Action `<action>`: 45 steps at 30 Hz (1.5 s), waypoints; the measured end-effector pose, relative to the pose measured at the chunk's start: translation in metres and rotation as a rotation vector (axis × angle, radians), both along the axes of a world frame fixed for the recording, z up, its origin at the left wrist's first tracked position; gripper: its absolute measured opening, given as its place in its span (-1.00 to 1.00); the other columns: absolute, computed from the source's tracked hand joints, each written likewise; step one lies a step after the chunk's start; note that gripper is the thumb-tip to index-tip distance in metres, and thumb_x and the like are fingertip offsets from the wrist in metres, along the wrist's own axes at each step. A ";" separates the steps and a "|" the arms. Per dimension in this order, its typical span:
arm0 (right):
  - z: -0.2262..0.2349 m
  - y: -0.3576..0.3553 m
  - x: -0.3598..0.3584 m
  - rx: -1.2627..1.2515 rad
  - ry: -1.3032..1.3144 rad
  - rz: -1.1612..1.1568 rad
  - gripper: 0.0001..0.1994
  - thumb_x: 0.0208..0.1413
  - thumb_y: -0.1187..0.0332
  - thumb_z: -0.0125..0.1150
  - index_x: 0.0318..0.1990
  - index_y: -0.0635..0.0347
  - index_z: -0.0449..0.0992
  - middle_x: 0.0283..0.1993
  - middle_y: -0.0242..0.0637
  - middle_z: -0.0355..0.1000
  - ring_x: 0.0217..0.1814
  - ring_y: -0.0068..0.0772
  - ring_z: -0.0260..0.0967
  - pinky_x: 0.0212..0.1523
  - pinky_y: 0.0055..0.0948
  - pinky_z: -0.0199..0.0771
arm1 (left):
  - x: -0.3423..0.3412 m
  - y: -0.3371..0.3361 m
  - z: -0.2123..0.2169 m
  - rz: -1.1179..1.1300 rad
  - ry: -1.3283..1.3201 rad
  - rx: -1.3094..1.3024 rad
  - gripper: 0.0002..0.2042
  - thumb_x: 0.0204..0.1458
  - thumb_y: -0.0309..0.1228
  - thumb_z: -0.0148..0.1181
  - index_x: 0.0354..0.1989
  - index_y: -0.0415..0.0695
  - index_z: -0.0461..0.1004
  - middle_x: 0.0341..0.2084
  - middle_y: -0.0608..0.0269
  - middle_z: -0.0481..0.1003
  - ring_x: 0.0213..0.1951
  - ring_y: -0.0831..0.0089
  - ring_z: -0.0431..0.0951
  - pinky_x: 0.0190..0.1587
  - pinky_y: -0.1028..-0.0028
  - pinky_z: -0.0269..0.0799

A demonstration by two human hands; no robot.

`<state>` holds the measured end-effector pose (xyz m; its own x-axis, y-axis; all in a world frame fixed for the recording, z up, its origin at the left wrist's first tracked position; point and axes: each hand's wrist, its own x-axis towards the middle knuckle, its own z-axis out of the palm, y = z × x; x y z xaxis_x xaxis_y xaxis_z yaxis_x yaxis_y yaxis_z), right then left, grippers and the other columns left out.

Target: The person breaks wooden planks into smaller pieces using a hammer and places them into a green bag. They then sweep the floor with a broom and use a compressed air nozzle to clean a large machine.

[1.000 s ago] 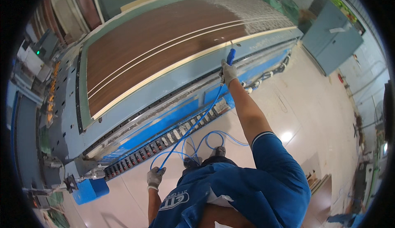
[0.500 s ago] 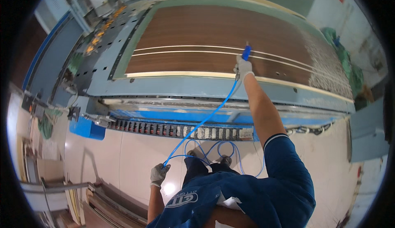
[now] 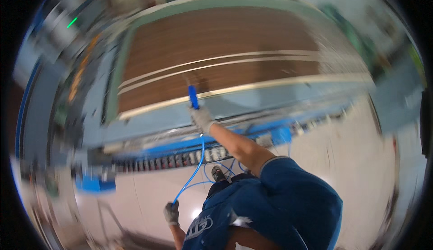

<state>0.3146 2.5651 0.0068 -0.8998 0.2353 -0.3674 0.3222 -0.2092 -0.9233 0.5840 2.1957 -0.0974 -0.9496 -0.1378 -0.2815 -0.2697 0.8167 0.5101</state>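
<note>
My right hand (image 3: 201,118), in a pale work glove, is closed around a blue air blow gun (image 3: 193,97) over the near edge of a brown wood-grain board (image 3: 216,33). Its thin nozzle points away from me, toward two light parallel grooves (image 3: 158,75) running along the board. From the gun a blue air hose (image 3: 195,173) hangs down to my left hand (image 3: 171,213). That hand, gloved too, is closed on the hose at lower left. The picture is smeared by motion.
A machine bed (image 3: 270,95) carries the board, with pale dust (image 3: 338,47) across its right end. Along its near side runs a black cable chain (image 3: 158,162). Coils of hose lie on the tiled floor (image 3: 311,164) by my feet. A grey cabinet (image 3: 397,105) stands at right.
My right hand has swept left and toward me with the air blow gun, from the grooves to the board's near edge. My left hand, on the hose, sits slightly lower. The view has turned.
</note>
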 end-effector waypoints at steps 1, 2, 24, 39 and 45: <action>-0.005 0.024 0.013 -0.024 0.004 -0.153 -0.56 0.14 -0.05 0.24 -0.50 0.14 0.39 -0.65 -0.38 0.34 -0.67 -0.53 0.26 -0.65 -0.44 0.26 | -0.015 0.000 0.003 -0.073 0.122 0.055 -0.57 0.01 -0.09 0.30 -0.66 -0.21 0.40 -0.76 -0.03 0.35 -0.69 0.10 0.32 -0.60 0.18 0.18; -0.009 0.051 0.027 -0.051 0.020 -0.277 -0.57 0.14 -0.04 0.24 -0.50 0.14 0.39 -0.65 -0.39 0.33 -0.67 -0.53 0.26 -0.65 -0.45 0.26 | -0.028 0.004 0.005 -0.078 0.100 0.031 -0.57 0.01 -0.10 0.31 -0.66 -0.21 0.39 -0.78 0.02 0.33 -0.71 0.19 0.29 -0.61 0.21 0.16; -0.033 0.572 0.228 0.226 -0.111 -1.206 -0.59 0.13 -0.01 0.25 -0.49 0.17 0.42 -0.66 -0.31 0.31 -0.74 -0.39 0.26 -0.72 -0.30 0.21 | -0.093 0.338 0.054 -0.503 0.158 0.374 -0.69 -0.10 -0.23 0.44 -0.37 -0.22 0.55 -0.59 0.07 0.53 -0.55 0.30 0.50 -0.42 0.37 0.39; 0.034 0.668 0.186 0.208 -0.065 -0.849 -0.61 0.11 -0.03 0.27 -0.47 0.07 0.36 -0.65 -0.41 0.27 -0.72 -0.50 0.23 -0.77 -0.40 0.14 | -0.039 0.430 0.056 -0.542 0.072 0.180 -0.72 -0.03 -0.22 0.38 -0.47 -0.19 0.50 -0.70 0.13 0.44 -0.64 0.30 0.41 -0.55 0.30 0.27; 0.058 0.673 0.126 0.133 0.045 -0.677 -0.60 0.12 -0.02 0.27 -0.51 0.03 0.30 -0.66 -0.43 0.24 -0.71 -0.53 0.21 -0.74 -0.44 0.14 | -0.036 0.446 0.063 -0.422 0.112 0.227 -0.75 -0.01 -0.27 0.38 -0.46 -0.20 0.50 -0.72 0.18 0.43 -0.66 0.42 0.37 -0.56 0.39 0.26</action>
<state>0.4410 3.2384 0.0644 -0.5521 0.7914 -0.2623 0.1216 -0.2348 -0.9644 0.5484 2.6415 -0.0343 -0.9355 0.3185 -0.1529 0.1274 0.7076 0.6950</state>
